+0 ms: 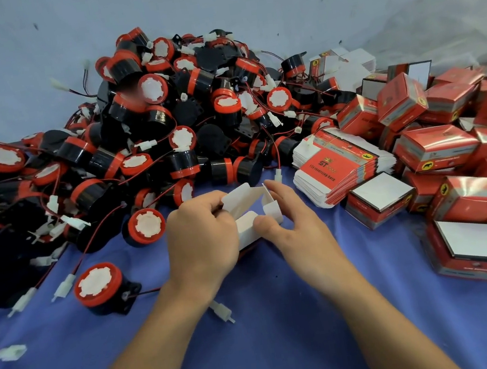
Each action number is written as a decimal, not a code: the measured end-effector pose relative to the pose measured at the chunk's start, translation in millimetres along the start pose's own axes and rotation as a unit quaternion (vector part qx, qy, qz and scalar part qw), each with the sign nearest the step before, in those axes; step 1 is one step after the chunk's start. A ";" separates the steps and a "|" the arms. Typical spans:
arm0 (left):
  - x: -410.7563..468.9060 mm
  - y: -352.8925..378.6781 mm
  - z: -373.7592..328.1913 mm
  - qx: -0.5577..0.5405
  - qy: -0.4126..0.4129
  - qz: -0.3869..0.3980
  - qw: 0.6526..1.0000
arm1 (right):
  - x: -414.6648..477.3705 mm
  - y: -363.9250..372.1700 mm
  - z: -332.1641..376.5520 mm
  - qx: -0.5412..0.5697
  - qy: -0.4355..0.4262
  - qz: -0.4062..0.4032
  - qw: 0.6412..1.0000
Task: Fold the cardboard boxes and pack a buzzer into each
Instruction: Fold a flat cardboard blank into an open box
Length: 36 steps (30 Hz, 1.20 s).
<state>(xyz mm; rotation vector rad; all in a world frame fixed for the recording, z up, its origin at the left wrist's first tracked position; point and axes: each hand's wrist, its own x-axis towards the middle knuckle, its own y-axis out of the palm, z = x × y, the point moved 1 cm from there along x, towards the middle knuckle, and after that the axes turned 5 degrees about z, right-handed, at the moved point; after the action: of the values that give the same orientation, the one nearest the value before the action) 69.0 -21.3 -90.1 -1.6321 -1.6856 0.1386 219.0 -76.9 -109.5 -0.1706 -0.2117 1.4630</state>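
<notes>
Both forearms reach in over the blue bench [276, 347], and a loose white connector [222, 312] lies just nearer than the cardboard box [246, 225]. The left hand [199, 238] curls round the box's left side, knuckles up. The right hand [295, 233] pinches its right flaps, thumb pressing on the near flap. The box is half-formed, white inside showing. Left of it sits a single buzzer [99, 286]. Right of it and beyond lies a stack of flat boxes [339, 165], with folded boxes [452, 150] further right. Behind the box rises the buzzer pile [162, 117].
</notes>
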 end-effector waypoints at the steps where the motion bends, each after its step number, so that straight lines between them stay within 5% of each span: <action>1: -0.7 -0.4 -1.3 0.020 0.009 -0.003 1.000 | -0.2 0.1 -0.4 0.001 0.000 0.002 1.000; 11: -2.4 -1.8 -4.8 0.081 -0.025 -0.018 0.996 | -3.0 6.3 1.6 0.004 0.007 0.002 1.000; 30: -11.8 11.5 -12.3 -0.030 -0.012 -0.001 0.999 | 5.2 -1.5 -4.0 0.065 0.056 -0.091 0.992; 36: -6.8 9.3 -7.2 -0.089 -0.096 -0.030 0.991 | 4.8 -1.0 -2.8 -0.007 0.035 -0.117 0.992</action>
<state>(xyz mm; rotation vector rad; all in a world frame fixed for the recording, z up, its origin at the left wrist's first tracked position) 79.9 -28.8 -93.3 -1.7419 -1.9398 0.1209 221.0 -72.2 -111.8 -0.2020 -0.1781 1.2206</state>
